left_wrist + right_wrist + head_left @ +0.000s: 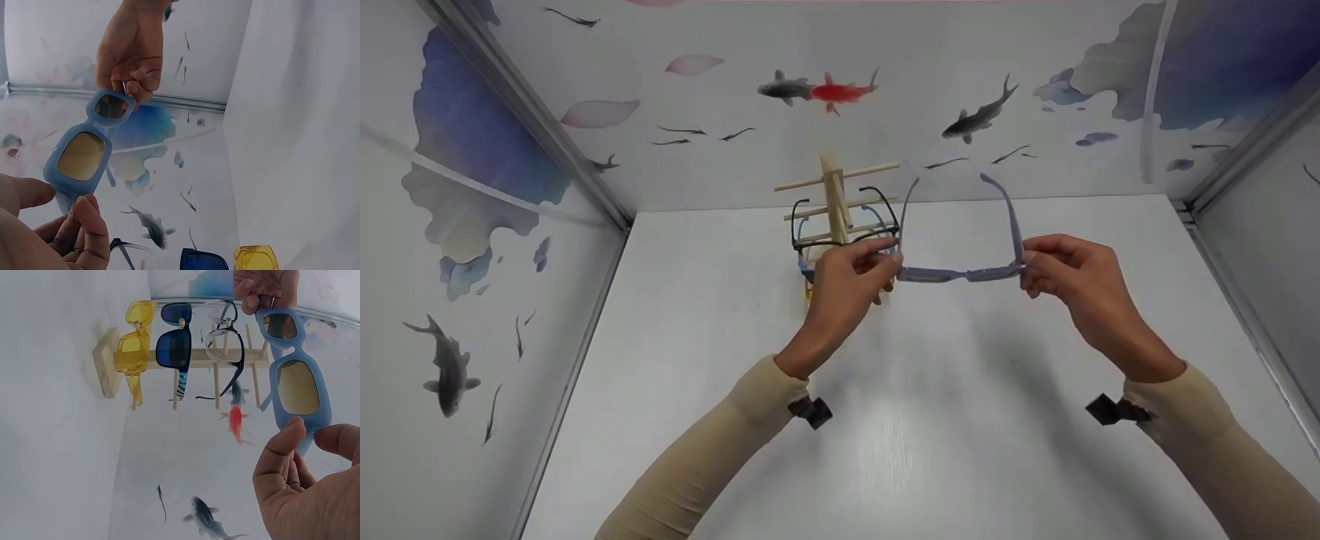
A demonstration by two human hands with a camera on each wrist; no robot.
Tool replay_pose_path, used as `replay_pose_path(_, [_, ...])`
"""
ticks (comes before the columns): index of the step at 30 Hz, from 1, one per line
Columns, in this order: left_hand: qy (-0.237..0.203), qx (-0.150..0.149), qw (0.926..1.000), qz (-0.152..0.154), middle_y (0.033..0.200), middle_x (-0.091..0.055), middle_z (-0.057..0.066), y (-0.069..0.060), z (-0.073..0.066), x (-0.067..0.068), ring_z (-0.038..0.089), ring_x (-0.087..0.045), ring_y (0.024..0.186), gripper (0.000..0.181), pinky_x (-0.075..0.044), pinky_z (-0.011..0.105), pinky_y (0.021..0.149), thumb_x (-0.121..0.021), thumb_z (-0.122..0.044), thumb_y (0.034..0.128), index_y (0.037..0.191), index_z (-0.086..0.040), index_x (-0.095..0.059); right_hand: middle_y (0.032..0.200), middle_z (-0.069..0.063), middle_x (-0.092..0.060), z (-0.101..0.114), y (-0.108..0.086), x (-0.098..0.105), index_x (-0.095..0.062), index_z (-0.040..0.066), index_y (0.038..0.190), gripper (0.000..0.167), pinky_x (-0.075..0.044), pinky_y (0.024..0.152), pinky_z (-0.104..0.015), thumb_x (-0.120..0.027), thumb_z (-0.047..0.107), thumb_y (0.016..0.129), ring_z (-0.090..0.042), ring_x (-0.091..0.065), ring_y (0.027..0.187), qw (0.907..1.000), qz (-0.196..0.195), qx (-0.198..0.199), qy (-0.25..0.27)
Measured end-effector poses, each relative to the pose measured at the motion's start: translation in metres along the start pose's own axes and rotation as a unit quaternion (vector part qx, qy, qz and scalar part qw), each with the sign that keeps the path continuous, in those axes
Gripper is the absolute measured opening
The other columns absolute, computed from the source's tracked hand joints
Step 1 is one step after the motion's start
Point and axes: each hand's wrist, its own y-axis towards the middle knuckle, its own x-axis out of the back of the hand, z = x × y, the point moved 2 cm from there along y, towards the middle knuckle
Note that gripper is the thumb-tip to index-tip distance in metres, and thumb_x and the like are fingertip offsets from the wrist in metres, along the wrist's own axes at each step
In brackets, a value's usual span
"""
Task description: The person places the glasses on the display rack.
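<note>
Pale blue sunglasses (928,275) with yellowish-brown lenses (81,157) hang in the air between both hands, temples unfolded and pointing away. My left hand (851,281) pinches their left front corner near the hinge. The opposite corner is pinched by the thumb and fingers of my right hand (1072,281). Behind the left hand stands a wooden eyewear rack (834,195) with crossbars, partly hidden in the head view. In the right wrist view it carries yellow glasses (133,351), dark blue sunglasses (173,349) and dark-rimmed clear glasses (225,347), one above another.
Underneath lies a white tabletop (697,337). A back wall (900,45) and side walls (405,247), printed with fish and petals, enclose it. Metal edging (607,195) runs along the left corner.
</note>
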Motion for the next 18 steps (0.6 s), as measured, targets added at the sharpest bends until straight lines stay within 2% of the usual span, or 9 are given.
replay_pose_path(6, [0.011,0.003,0.9999,-0.007,0.098,-0.077,0.005,0.002,-0.005,0.006,0.028,-0.072,0.085,0.034,-0.062,0.028,0.071,-0.073,-0.018,0.1079,0.138,-0.003,-0.076,0.095,-0.013,-0.077,0.006,0.004,-0.004,-0.069,-0.012,0.124,0.026,-0.064,0.075,-0.026,-0.071,0.008,0.107,-0.020,-0.071,0.077,1.0000,0.002,0.005,-0.005])
replay_pose_path(10, [0.015,-0.008,0.9998,-0.008,0.097,-0.078,0.005,0.004,-0.008,0.010,0.021,-0.072,0.082,0.034,-0.063,0.033,0.073,-0.072,-0.017,0.1079,0.138,-0.003,-0.076,0.095,-0.013,-0.076,0.008,0.006,-0.007,-0.069,-0.012,0.124,0.026,-0.064,0.075,-0.026,-0.071,0.009,0.107,-0.019,-0.070,0.077,1.0000,0.002,0.005,-0.003])
replay_pose_path(15, [0.013,-0.018,0.9997,-0.010,0.096,-0.078,0.006,0.006,-0.011,0.013,0.018,-0.071,0.079,0.034,-0.061,0.027,0.070,-0.071,-0.016,0.1077,0.137,0.000,-0.075,0.096,-0.015,-0.076,0.011,0.009,-0.010,-0.070,-0.011,0.123,0.025,-0.064,0.075,-0.026,-0.071,0.008,0.107,-0.019,-0.070,0.077,0.9999,0.003,0.011,-0.002])
replay_pose_path(18, [0.021,-0.018,0.9995,-0.016,0.096,-0.078,0.006,0.007,-0.013,0.015,0.017,-0.071,0.080,0.033,-0.063,0.029,0.071,-0.071,-0.016,0.1079,0.136,0.001,-0.076,0.095,-0.014,-0.076,0.012,0.011,-0.012,-0.070,-0.011,0.123,0.025,-0.064,0.075,-0.026,-0.071,0.008,0.107,-0.019,-0.070,0.076,0.9999,0.004,0.013,0.000])
